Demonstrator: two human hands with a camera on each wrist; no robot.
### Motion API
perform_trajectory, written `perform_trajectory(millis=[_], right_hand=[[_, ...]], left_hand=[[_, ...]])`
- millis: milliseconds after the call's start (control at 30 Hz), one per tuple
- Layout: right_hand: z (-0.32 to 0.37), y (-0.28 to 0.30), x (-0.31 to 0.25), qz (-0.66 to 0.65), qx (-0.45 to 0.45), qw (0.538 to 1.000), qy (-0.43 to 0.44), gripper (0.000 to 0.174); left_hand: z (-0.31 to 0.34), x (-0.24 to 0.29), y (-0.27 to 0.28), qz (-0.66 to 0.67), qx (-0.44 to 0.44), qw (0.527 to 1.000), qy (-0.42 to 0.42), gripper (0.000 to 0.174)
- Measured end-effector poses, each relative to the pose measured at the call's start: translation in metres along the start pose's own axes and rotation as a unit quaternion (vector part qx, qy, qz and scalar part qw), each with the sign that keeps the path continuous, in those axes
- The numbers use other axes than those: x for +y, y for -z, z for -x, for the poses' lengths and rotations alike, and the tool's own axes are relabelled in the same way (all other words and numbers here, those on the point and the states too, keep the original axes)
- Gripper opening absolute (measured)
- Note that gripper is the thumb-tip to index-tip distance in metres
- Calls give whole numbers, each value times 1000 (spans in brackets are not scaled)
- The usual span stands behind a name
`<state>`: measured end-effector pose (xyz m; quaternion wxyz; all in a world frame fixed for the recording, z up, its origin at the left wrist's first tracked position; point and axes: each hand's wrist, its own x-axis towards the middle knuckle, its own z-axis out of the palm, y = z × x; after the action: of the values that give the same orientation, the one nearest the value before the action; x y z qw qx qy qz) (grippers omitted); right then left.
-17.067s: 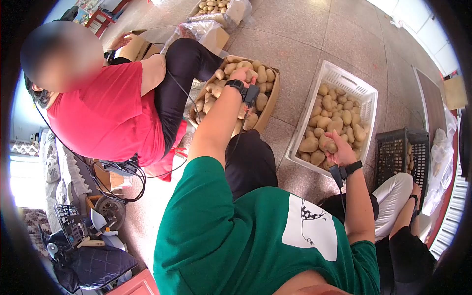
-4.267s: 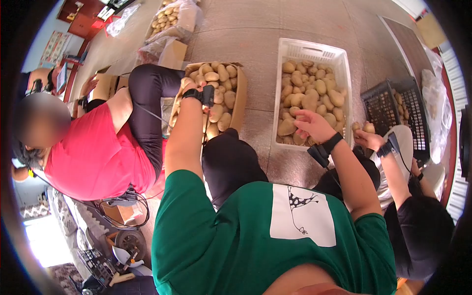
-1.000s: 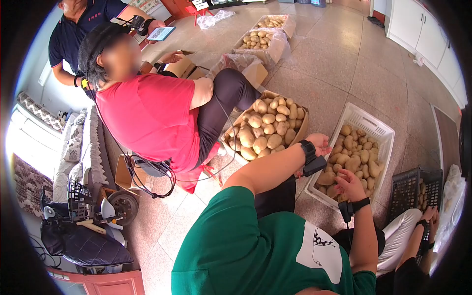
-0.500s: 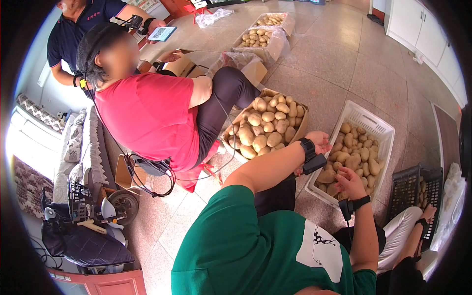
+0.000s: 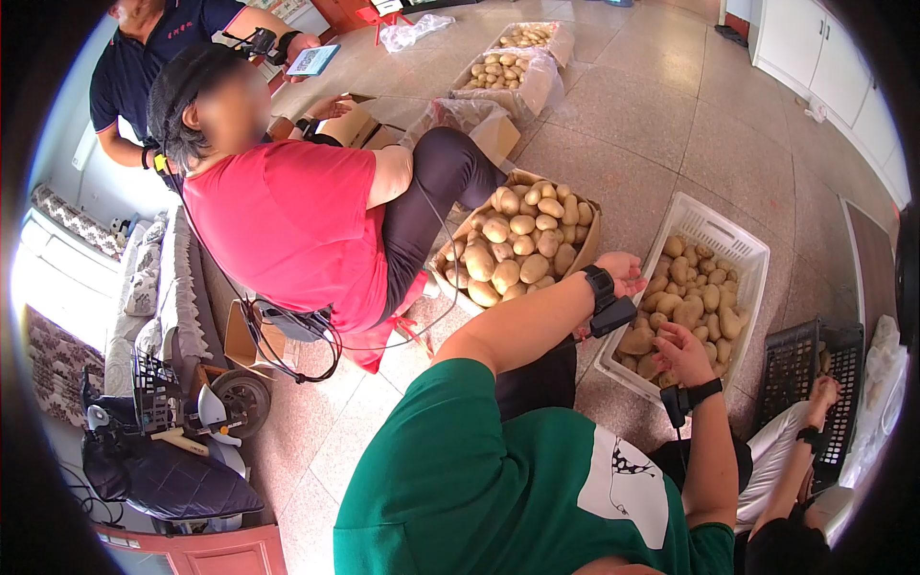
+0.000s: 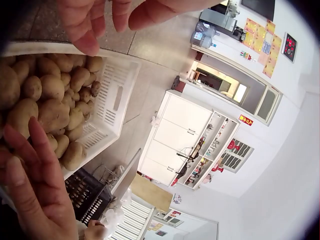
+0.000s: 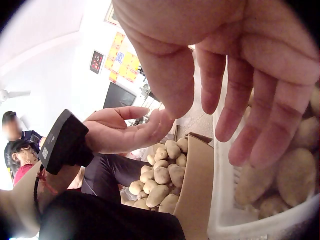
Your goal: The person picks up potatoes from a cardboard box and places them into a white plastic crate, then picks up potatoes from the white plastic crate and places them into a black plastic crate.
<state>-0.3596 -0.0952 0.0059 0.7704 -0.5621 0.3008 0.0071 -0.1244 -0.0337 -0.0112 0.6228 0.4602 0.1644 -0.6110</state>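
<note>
My left hand (image 5: pixel 623 273) hovers between the cardboard box and the white crate, fingers loosely bent and nothing in them. Over the near part of the white crate (image 5: pixel 714 225) is my right hand (image 5: pixel 685 356), relaxed and holding nothing. Brown potatoes (image 5: pixel 688 311) fill much of that crate. More potatoes (image 5: pixel 522 225) are heaped in the cardboard box (image 7: pixel 195 185) to the left. In the right wrist view, the right hand's fingers (image 7: pixel 260 110) hang down above the crate potatoes. The left wrist view has the left fingers (image 6: pixel 80 30) along its top edge, apart from the potatoes.
A person in red (image 5: pixel 287 225) sits close on the left; another stands behind with a tablet (image 5: pixel 313 60). At the right, a third person's hand (image 5: pixel 824 391) is at a black crate (image 5: pixel 786 369). Further boxes of potatoes (image 5: pixel 498 72) stand at the back.
Earlier my left hand was in the cardboard box and my right gripped a potato. My left hand has since moved right, towards the crate. In the last second both stay nearly still.
</note>
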Motion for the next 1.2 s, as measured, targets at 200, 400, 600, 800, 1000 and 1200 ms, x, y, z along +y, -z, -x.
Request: perform_trajectory(millis=[200, 400, 600, 800, 1000, 1200], right_hand=[[-1, 1, 1, 15, -2, 1000, 2, 44], [-1, 1, 1, 7, -1, 1000, 1, 43], [-2, 2, 4, 1, -4, 1000, 4, 44], [-2, 2, 5, 15, 7, 1000, 6, 44], [-2, 2, 4, 28, 10, 1000, 4, 43], [-1, 1, 1, 42, 7, 999, -10, 42]], left_hand=[[0, 0, 0, 3, 3, 1000, -1, 20], [-7, 0, 3, 10, -3, 1000, 1, 23], [-12, 0, 7, 12, -14, 1000, 1, 23], [-8, 0, 4, 3, -8, 1000, 0, 23], [-10, -1, 4, 11, -3, 1000, -1, 24], [-17, -2, 3, -1, 13, 1000, -9, 24]])
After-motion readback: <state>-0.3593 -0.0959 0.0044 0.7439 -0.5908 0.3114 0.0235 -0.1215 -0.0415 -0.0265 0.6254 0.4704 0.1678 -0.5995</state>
